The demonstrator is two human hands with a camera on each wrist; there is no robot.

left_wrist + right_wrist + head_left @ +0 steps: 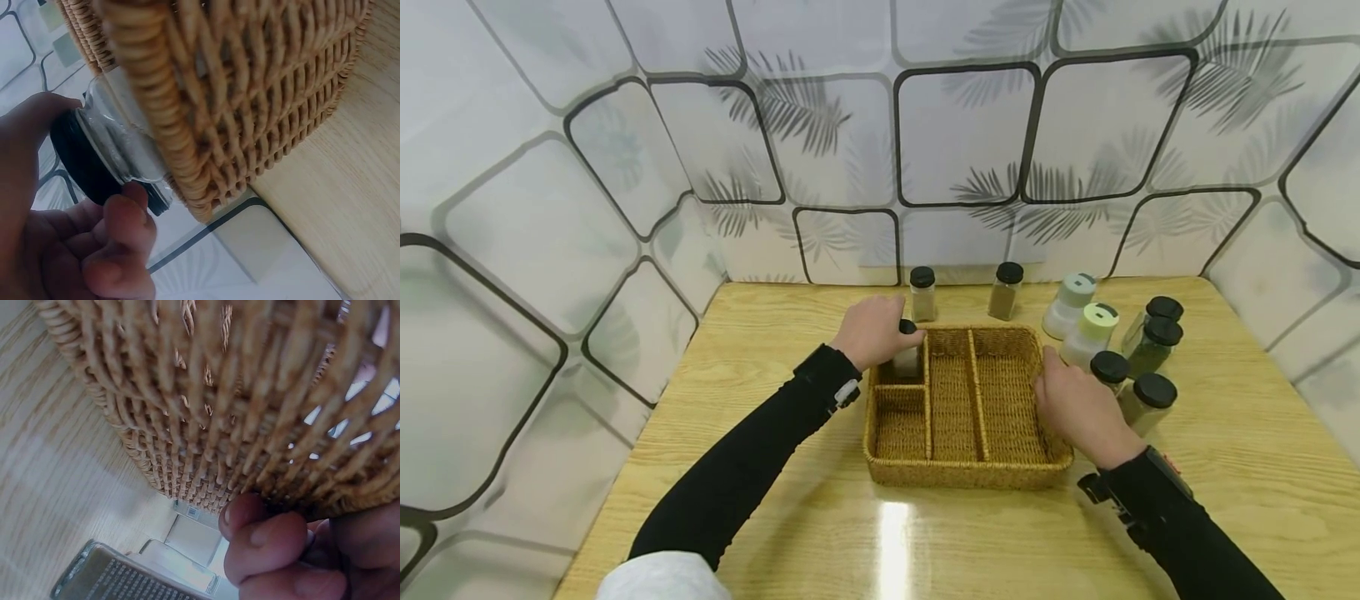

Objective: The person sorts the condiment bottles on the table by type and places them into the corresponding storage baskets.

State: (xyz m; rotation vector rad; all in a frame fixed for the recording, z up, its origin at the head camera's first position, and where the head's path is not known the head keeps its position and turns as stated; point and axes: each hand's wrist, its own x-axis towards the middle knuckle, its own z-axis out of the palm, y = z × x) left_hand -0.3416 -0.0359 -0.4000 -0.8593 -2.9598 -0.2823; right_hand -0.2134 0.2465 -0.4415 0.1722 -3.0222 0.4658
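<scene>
A wicker basket (pixel 970 475) with several compartments sits on the wooden table. My left hand (pixel 872 329) pinches the black cap of a clear glass jar (pixel 907 364), which stands inside the back left compartment. In the left wrist view, thumb and fingertips are at the cap (pixel 81 156), and the basket's rim hides part of the jar. With curled fingers, my right hand (pixel 1082 412) grips the right rim of the basket; the right wrist view has those fingers (pixel 269 540) against the woven wall (pixel 187 412). The other compartments hold nothing visible.
Behind the basket stand two black-capped jars, a pale one (pixel 922 300) and a brown one (pixel 1004 296). To the right are a grey-green-lidded bottle (pixel 1071 304), a yellow-lidded bottle (pixel 1090 333) and several black-capped jars (pixel 1146 400). Patterned fabric (pixel 970 142) borders the table's back and sides.
</scene>
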